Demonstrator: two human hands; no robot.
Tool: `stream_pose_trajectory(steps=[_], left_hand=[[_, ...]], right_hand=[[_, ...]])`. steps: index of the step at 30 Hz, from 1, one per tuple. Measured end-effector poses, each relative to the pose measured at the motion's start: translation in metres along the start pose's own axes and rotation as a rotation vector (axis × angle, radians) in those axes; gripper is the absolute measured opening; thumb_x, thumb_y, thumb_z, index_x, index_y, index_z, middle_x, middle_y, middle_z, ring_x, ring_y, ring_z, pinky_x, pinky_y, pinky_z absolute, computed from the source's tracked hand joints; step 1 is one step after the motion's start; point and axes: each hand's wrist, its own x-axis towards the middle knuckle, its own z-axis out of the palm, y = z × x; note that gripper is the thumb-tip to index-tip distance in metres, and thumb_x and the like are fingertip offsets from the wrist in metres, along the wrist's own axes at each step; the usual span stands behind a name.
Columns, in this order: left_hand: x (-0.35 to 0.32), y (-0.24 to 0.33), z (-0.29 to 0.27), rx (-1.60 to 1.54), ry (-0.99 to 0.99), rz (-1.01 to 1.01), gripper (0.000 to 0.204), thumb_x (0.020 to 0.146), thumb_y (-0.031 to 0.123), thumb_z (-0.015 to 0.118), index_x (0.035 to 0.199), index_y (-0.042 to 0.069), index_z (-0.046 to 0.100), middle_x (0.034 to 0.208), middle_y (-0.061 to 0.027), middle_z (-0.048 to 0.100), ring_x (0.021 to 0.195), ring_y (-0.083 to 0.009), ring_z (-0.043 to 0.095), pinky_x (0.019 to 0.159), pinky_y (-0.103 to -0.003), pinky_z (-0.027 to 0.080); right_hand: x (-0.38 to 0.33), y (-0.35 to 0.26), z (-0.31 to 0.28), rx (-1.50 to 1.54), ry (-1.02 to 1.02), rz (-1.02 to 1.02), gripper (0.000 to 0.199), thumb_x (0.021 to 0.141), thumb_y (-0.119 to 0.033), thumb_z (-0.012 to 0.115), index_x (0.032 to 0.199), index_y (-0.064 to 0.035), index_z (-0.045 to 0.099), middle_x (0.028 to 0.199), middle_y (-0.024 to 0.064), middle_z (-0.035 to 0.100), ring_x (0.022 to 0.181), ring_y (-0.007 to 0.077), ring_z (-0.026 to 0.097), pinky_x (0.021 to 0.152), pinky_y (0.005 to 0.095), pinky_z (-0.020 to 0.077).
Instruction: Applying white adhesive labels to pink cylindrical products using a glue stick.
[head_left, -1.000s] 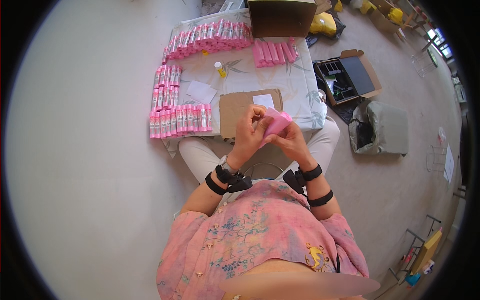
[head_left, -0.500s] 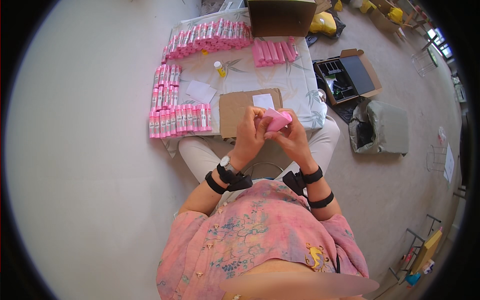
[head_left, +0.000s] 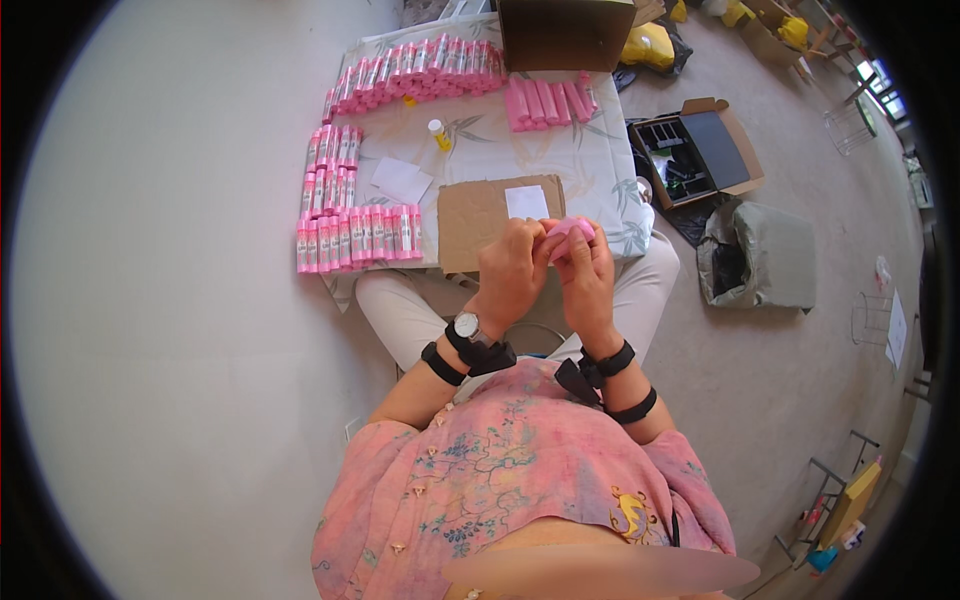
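Observation:
Both of my hands meet above the near edge of the table around a pink roll [head_left: 572, 228] of what looks like paper. My left hand [head_left: 514, 262] has its fingers curled in at the roll's left end, and they hide part of it. My right hand [head_left: 586, 268] grips the roll from below and the right, with its thumb laid across the pink surface. Under and beyond the hands lies a flat brown cardboard piece [head_left: 470, 220], with a white paper sheet [head_left: 526, 203] on it.
Labelled pink tubes [head_left: 360, 238] stand in rows along the table's left side, and more pink tubes [head_left: 420, 72] are stacked at the back. Plain pink rolls [head_left: 545, 104] lie back right. A yellow glue stick [head_left: 440, 137] and white papers [head_left: 402, 182] lie mid-table. An open box [head_left: 690, 155] sits right.
The pink roll has turned in my hands, and its loose flap no longer stands up. My right thumb has moved up onto it, and both hands have shifted slightly.

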Motion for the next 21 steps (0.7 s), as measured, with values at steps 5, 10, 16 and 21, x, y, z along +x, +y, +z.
stream_pose_trajectory(steps=[5,10,16,21], left_hand=[[0.007,0.007,-0.002,-0.064,-0.111,-0.162,0.019,0.096,0.013,0.073,0.103,0.003,0.058,0.088,-0.0137,0.07,0.07,-0.0267,0.07,0.059,-0.034,0.054],[0.01,-0.01,-0.005,-0.281,-0.154,-0.359,0.023,0.097,0.019,0.075,0.103,0.003,0.06,0.076,-0.0072,0.065,0.062,-0.0158,0.059,0.056,-0.03,0.047],[0.011,-0.024,-0.012,-0.408,-0.189,-0.628,0.026,0.1,0.026,0.072,0.101,0.003,0.059,0.075,0.002,0.059,0.066,-0.004,0.05,0.058,-0.023,0.041],[0.018,-0.033,-0.032,-0.861,-0.145,-0.923,0.028,0.104,0.031,0.067,0.106,0.004,0.059,0.079,0.0042,0.058,0.077,-0.0043,0.057,0.071,-0.022,0.046]], right_hand=[[0.005,0.011,-0.018,0.038,-0.019,0.015,0.03,0.112,-0.028,0.05,0.132,-0.0049,0.05,0.123,0.0089,0.065,0.113,0.0133,0.062,0.096,0.0288,0.0524],[0.008,0.0,-0.013,0.066,-0.088,0.062,0.03,0.112,-0.028,0.049,0.132,-0.0048,0.051,0.119,0.0054,0.063,0.113,0.0122,0.061,0.098,0.0295,0.0522],[0.01,0.007,-0.02,0.03,-0.122,0.067,0.032,0.113,-0.029,0.046,0.132,-0.0032,0.049,0.131,0.0142,0.064,0.12,0.0189,0.062,0.105,0.0343,0.0499],[0.015,-0.006,-0.022,-0.043,-0.173,-0.023,0.038,0.114,-0.029,0.037,0.135,0.0023,0.045,0.141,0.028,0.058,0.135,0.032,0.056,0.111,0.0414,0.0479]])
